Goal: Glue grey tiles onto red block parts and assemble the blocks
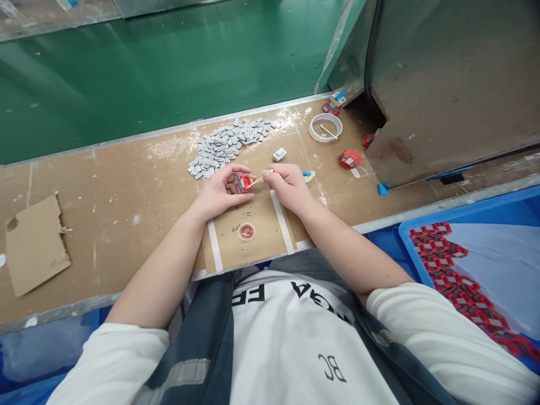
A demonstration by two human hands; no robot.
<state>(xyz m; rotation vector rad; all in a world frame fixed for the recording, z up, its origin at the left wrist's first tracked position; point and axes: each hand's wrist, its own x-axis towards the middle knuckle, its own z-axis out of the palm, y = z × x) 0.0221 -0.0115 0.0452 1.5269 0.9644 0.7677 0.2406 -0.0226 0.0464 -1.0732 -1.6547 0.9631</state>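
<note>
My left hand [225, 190] is closed round a small red and grey plastic piece [244, 183], its open red side turned up between thumb and fingers. My right hand [286, 184] pinches a thin pale stick [256, 181], whose tip reaches the red piece. Below both hands, a small round dish [246, 232] with reddish liquid sits on a taped cardboard sheet [259, 247]. Drops lie just above the dish. A blue and yellow piece [309, 176] shows beside my right hand, partly hidden.
Beyond my hands lies a heap of small grey pieces [223, 145], with one grey block [279, 154] apart. A tape roll [313, 128] and red pieces [350, 158] are at right, near a metal box [455, 84]. A blue bin [476, 211] holds rows of red pieces. Torn cardboard [37, 247] lies left.
</note>
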